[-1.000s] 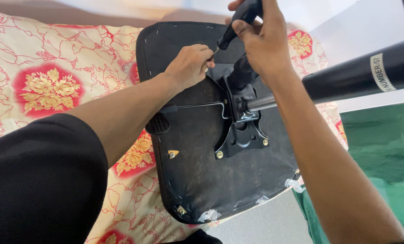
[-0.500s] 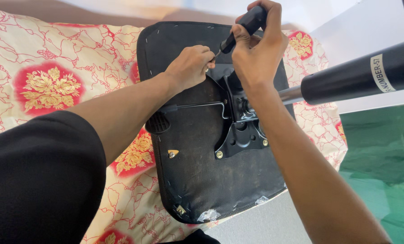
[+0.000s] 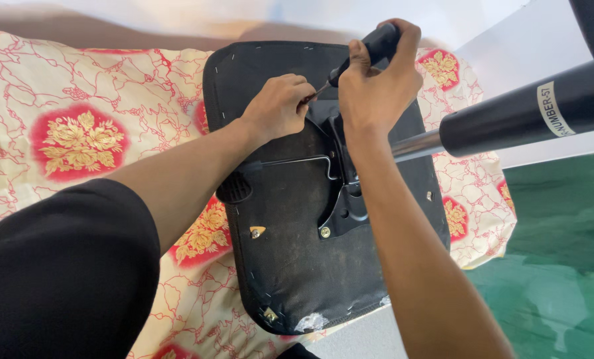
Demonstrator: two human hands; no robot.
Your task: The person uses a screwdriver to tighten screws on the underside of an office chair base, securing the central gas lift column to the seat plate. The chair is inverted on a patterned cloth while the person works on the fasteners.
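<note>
Spread under everything is a cream bedsheet (image 3: 77,133) printed with red medallions and gold flowers; it covers a soft surface that looks like a bed, and a green floor (image 3: 556,266) shows at the far right. On the left, a black sleeve (image 3: 57,279) fills the lower corner, and the forearm runs up and to the right from it.

An upturned black chair seat (image 3: 290,266) lies on the sheet, underside up, its long axis running away from the person. The left hand (image 3: 277,106) rests on the far part of that underside, fingers curled and pinched around the tip of a screwdriver (image 3: 363,53), just at the upper edge of the black metal mounting plate (image 3: 340,199). What lies under the tip is hidden by the fingers. A thin wire lever (image 3: 297,161) crosses the seat below this hand to a ribbed black knob (image 3: 234,189).

Right of it, almost touching, the right hand (image 3: 376,93) is closed around the screwdriver's black handle, which slants up and to the right, away from the plate. So the tool's axis leans from the left hand's pinch up into the right hand's grip. A brass-coloured bolt (image 3: 325,232) shows at the plate's near corner.

Farther right, a black gas-lift cylinder (image 3: 529,113) with a white label juts out over the seat's edge.
</note>
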